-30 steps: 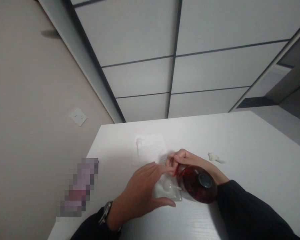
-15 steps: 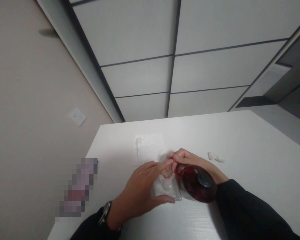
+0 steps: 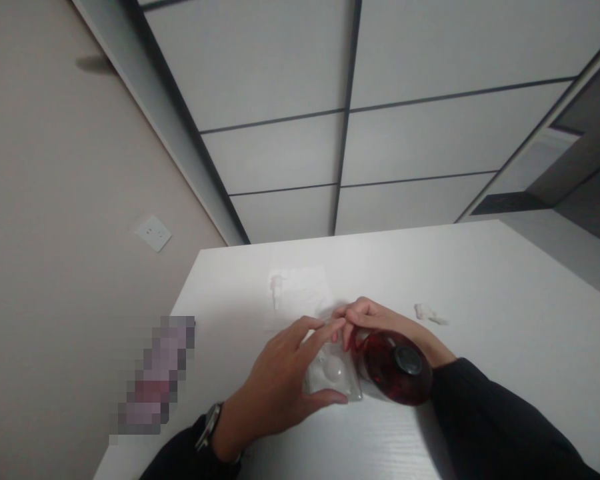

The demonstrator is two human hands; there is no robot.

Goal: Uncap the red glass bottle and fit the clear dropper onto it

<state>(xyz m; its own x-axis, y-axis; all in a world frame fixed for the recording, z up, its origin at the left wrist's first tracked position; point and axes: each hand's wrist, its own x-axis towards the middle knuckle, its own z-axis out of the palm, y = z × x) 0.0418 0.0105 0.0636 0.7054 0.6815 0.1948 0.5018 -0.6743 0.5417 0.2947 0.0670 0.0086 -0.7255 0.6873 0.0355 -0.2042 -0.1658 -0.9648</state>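
Note:
My left hand curves around a clear square dish, thumb along its near edge and fingers at its far edge. A rounded, whitish shape shows inside the dish. My right hand holds a see-through dark red bottle tilted over, its base facing up toward me and its narrow neck pointing left at the dish. The right fingers are closed by the neck, close to the left fingertips. The bottle's mouth is hidden behind fingers.
On the white table, a pale pump top lies on a white tissue beyond the dish. A crumpled white tissue lies right of my right hand. A blurred-out pinkish object is at the left edge.
The left index and middle fingers have spread apart and shifted slightly. The right hand and the tilted bottle stay almost still.

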